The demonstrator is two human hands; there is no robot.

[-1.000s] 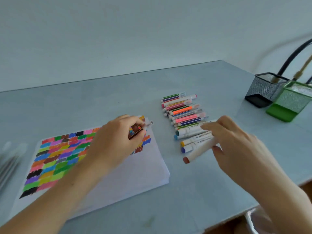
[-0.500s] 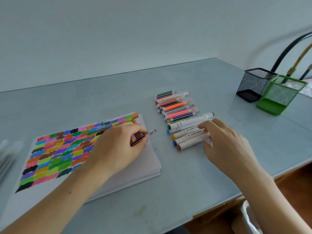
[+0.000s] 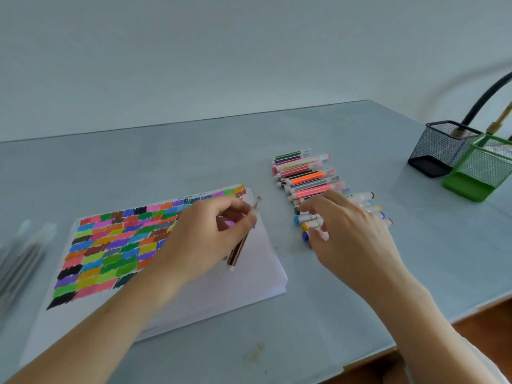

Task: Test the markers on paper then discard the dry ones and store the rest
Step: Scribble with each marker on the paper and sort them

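A grey table point(image 3: 277, 139) filled most of the view, with a pale wall behind it. On its left part lay a stack of white paper point(image 3: 221, 295), the top sheet covered with rows of coloured scribble swatches point(image 3: 110, 245). At the far right stood a black mesh pot point(image 3: 437, 151) and, touching it in front, a green mesh pot point(image 3: 482, 173). Between paper and pots lay a row of markers point(image 3: 304, 176), side by side.

The left hand point(image 3: 202, 242) hovered over the paper's right part, its fingers curled round a dark striped marker point(image 3: 239, 248) that slanted across the sheet. The right hand point(image 3: 352, 236) rested on the near end of the row, fingers bent over the white markers there; whether it actually held one could not be told.
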